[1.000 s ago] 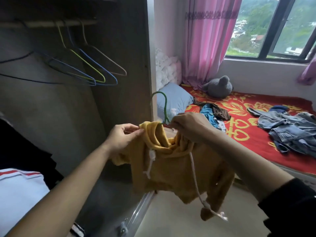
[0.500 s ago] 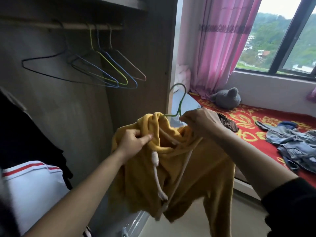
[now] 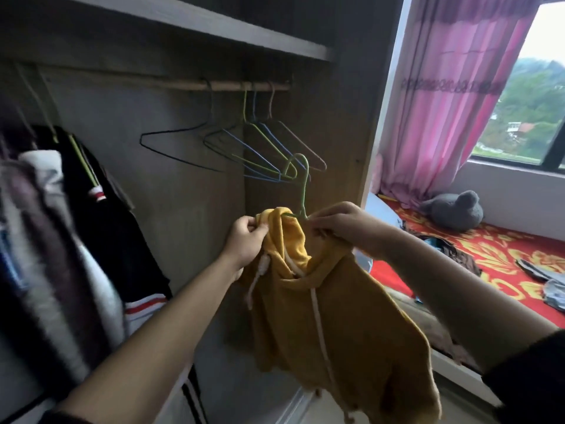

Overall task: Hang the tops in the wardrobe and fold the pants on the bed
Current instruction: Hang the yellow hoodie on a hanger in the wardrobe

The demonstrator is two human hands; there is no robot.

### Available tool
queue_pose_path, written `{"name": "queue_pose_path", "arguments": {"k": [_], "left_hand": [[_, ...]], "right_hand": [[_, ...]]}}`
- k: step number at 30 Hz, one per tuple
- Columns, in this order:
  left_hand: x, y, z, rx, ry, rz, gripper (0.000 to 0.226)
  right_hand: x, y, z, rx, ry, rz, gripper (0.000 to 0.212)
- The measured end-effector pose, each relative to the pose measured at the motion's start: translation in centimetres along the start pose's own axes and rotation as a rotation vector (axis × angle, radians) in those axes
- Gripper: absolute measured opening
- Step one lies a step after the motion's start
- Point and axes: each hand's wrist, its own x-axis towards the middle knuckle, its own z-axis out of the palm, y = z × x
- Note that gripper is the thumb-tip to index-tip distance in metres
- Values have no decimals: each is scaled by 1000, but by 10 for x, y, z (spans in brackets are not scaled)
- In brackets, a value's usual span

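Both hands hold a yellow hoodie (image 3: 336, 325) on a green hanger (image 3: 302, 191): left hand (image 3: 246, 241) pinches the hood, right hand (image 3: 339, 223) grips the shoulder.

hung clothes (image 3: 61, 240): motion-blurred | green hanger (image 3: 304, 191): shoulders hidden inside yellow hoodie (image 3: 336, 332) | jeans (image 3: 555, 293): cut by right edge

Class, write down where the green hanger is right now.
Head view, centre: the green hanger rises from the neck of the yellow hoodie, between the left hand and right hand, below the wardrobe rail.
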Motion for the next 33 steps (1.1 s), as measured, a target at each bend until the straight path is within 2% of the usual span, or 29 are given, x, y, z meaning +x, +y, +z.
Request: {"name": "queue_pose_path", "arguments": {"k": [3, 7, 10, 12, 15, 17, 20, 22, 24, 26, 29, 33], "left_hand": [[18, 10, -31, 7, 107, 62, 30], [35, 28, -65, 21, 248, 180, 32], [51, 41, -86, 126, 297, 236, 30], [64, 55, -103, 225, 382, 292, 39], [77, 91, -129, 444, 551, 425, 44], [80, 115, -143, 706, 707, 495, 46], [94, 138, -164, 1156, 865, 429, 57], [109, 142, -177, 1406, 875, 322, 69], [121, 137, -188, 1541, 844, 211, 80], [129, 124, -195, 1535, 817, 158, 89], [133, 110, -202, 1535, 802, 177, 97], [132, 111, -204, 1495, 770, 186, 95]], "right_hand": [[24, -26, 18, 237, 33, -61, 19], [62, -62, 36, 344, 56, -201, 35], [94, -82, 50, 440, 24, -240, 37], [118, -94, 58, 521, -12, -264, 37], [156, -112, 66, 581, -80, -309, 38], [182, -124, 69, 571, -122, -336, 39], [214, -142, 73, 564, -170, -377, 38], [235, -152, 81, 590, -207, -384, 39], [256, -155, 95, 596, -232, -372, 39], [275, -150, 111, 570, -247, -348, 41], [290, -135, 129, 505, -268, -315, 47], [298, -121, 136, 511, -214, -357, 36]]}}
